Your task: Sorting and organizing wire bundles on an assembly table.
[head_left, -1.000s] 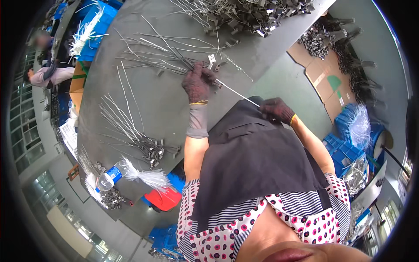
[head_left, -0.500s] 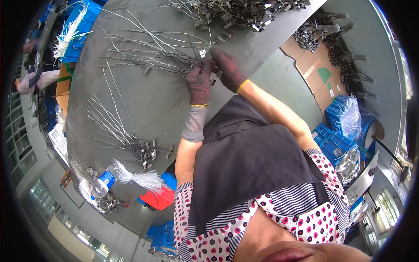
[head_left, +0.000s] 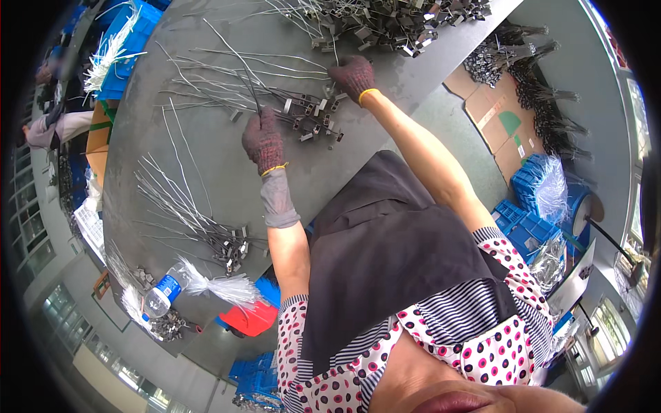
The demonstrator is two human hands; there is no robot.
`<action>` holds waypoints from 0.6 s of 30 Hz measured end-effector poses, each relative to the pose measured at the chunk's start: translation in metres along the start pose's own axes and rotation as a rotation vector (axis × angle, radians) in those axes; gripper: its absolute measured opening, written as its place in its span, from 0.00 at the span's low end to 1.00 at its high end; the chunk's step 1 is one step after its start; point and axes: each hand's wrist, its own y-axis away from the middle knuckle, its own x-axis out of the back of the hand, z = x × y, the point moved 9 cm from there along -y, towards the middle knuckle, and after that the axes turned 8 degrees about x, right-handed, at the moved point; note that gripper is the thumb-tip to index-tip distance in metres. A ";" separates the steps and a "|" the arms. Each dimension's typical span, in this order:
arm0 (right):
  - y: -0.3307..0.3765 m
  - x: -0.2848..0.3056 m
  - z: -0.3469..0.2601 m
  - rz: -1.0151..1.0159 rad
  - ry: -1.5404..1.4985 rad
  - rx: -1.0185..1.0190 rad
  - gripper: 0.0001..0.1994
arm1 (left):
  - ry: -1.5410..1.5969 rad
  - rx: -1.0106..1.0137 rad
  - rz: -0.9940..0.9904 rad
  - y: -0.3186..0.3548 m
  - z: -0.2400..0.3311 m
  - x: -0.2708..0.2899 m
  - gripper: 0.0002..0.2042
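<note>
Grey tabletop (head_left: 227, 158) with crossing wires (head_left: 279, 91) fanned across it, the left hand (head_left: 263, 141) apparently closed on one, the right hand (head_left: 352, 76) curled beside their clips (head_left: 318, 115) (its hold cannot be told), tangling possible should any be pulled hastily.

The gloves (head_left: 264, 141) are rough, knitted cloth — the apron (head_left: 413, 248) is dull cloth. The clips (head_left: 320, 107) look like shiny metal, maybe — the bottle (head_left: 158, 301) is smooth, glossy plastic.
</note>
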 end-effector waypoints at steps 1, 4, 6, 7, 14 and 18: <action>0.007 0.005 -0.003 -0.011 0.005 -0.003 0.20 | -0.002 0.012 0.001 0.008 0.005 0.003 0.14; 0.050 0.047 -0.037 -0.050 -0.156 0.138 0.22 | 0.578 0.353 -0.303 0.052 0.043 -0.014 0.14; 0.068 0.058 -0.027 -0.144 -0.268 0.144 0.23 | 0.660 0.365 -0.485 0.077 0.072 -0.042 0.10; 0.082 0.070 -0.024 -0.137 -0.265 0.141 0.23 | 0.661 0.363 -0.495 0.086 0.077 -0.054 0.10; 0.207 0.131 0.017 -0.365 -0.182 0.258 0.15 | 1.146 0.478 -1.019 0.143 0.112 -0.189 0.10; 0.286 0.157 0.133 -0.487 0.130 0.092 0.16 | 1.356 0.578 -1.060 0.151 0.112 -0.224 0.09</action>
